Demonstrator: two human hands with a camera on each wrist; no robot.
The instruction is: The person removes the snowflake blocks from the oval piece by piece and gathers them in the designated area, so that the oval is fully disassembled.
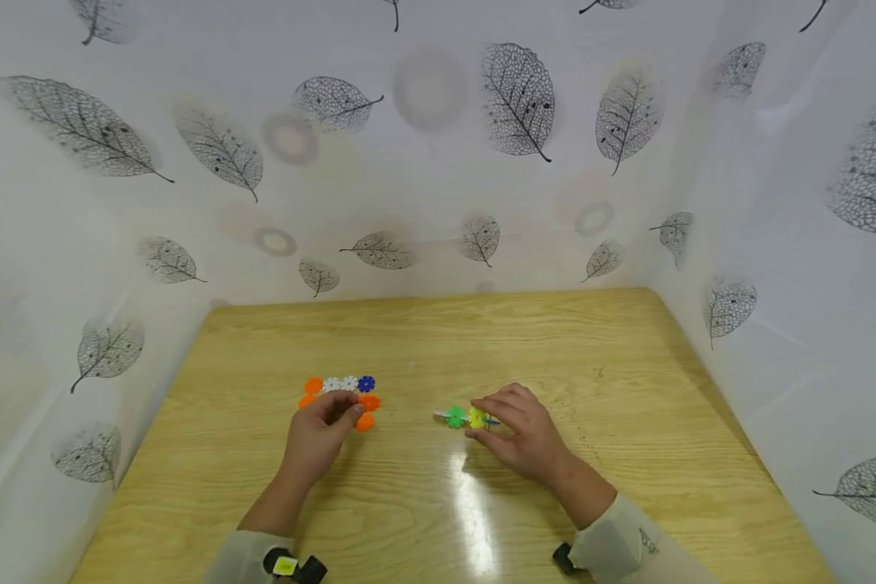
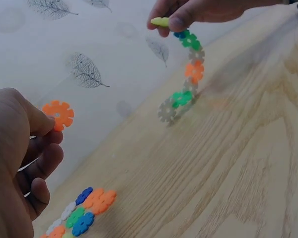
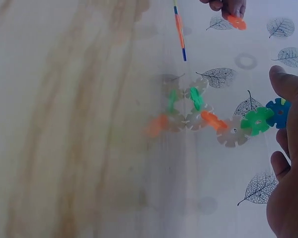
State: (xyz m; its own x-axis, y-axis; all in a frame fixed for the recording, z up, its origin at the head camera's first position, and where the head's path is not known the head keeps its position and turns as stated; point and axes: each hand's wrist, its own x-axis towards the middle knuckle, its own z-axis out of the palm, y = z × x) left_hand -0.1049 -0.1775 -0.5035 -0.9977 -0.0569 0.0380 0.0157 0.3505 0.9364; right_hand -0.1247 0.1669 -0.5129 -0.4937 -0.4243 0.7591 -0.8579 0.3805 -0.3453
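In the left wrist view, my left hand (image 1: 319, 442) pinches an orange notched snowflake disc (image 2: 64, 113) between thumb and forefinger, raised above the table. My right hand (image 1: 529, 434) grips the yellow end disc (image 2: 160, 22) of a chain of interlocked snowflake discs. Below those fingers the chain curves down through blue, green (image 3: 258, 120), pale, orange (image 2: 194, 71) and more pale and green pieces. Its lowest pale disc (image 2: 167, 110) is right at the tabletop. From the head, the chain shows nearly end-on, pointing left from the right fingertips.
Loose snowflake discs lie in close rows under and beside the left hand, among them a dark blue one (image 1: 366, 384), white ones (image 1: 332, 384) and an orange one (image 1: 313, 385). The wooden table (image 1: 555, 341) meets leaf-patterned curtains (image 1: 431, 178) at its back and sides.
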